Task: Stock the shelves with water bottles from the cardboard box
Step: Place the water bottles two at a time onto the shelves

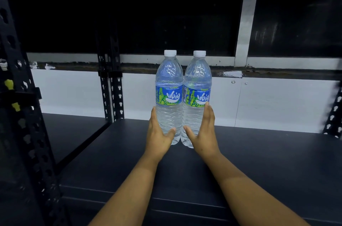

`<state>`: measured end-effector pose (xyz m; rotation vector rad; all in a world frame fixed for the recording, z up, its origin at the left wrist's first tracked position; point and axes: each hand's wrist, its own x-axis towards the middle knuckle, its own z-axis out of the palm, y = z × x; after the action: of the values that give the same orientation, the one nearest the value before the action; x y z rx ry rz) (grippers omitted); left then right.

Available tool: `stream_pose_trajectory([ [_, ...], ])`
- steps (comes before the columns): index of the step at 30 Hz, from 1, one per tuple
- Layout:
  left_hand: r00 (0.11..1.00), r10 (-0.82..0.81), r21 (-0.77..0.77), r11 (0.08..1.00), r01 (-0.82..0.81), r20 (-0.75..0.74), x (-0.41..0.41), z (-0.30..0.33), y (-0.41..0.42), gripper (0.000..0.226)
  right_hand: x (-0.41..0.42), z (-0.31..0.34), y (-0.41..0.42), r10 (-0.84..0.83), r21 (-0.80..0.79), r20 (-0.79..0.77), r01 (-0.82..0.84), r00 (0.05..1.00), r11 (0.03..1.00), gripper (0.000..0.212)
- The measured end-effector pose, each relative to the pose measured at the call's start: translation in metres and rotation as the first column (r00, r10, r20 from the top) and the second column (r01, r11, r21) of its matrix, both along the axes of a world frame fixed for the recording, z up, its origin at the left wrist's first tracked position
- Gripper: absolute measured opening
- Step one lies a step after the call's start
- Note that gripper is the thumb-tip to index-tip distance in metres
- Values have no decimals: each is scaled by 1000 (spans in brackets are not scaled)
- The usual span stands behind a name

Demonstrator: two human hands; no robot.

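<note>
On the shelf [259,161], well forward of the white back wall [74,92], I am setting down two bottles side by side. I am holding the left bottle [168,96] with my left hand [159,133] and the right bottle [197,96] with my right hand [203,129]. Each hand is lying against the outer, lower side of its bottle, below the blue label, with the fingers straight along the plastic and the thumb reaching across the front near the base. So both hands are spread and pressing inward, not curling round.

Both bottles are standing upright, caps up, and touching each other along their sides. I judge this to be the placing step: both bases seem to be resting on the shelf, though I cannot tell for certain.

Next I should be sliding the pair toward the wall or a post [111,87], then easing both hands off evenly so neither bottle tips. No cardboard box is showing, so I would be going back for more.
</note>
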<state>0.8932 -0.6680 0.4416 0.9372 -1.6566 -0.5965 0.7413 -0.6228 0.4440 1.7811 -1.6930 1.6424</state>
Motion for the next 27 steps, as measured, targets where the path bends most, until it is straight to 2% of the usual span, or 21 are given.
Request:
stream_pose_trajectory([
  [3, 990, 128, -25, 992, -127, 63, -3, 4, 3, 107, 0, 0, 0, 0, 4, 4, 0, 1000, 1000, 97],
  [11, 1000, 4, 11, 1000, -4, -3, 2, -1, -5, 98, 0, 1, 1, 1, 7, -1, -1, 1000, 1000, 97],
  [16, 997, 75, 0, 997, -75, 13, -3, 2, 0, 111, 0, 0, 1, -4, 13, 0, 4, 1000, 1000, 97],
  [22, 1000, -9, 13, 1000, 10, -24, 2, -2, -5, 98, 0, 0, 1, -2, 21, 2, 2, 1000, 1000, 97],
  [27, 1000, 16, -12, 1000, -16, -5, -1, -2, -6, 102, -1, -1, -1, -11, 8, 3, 11, 1000, 1000, 97],
])
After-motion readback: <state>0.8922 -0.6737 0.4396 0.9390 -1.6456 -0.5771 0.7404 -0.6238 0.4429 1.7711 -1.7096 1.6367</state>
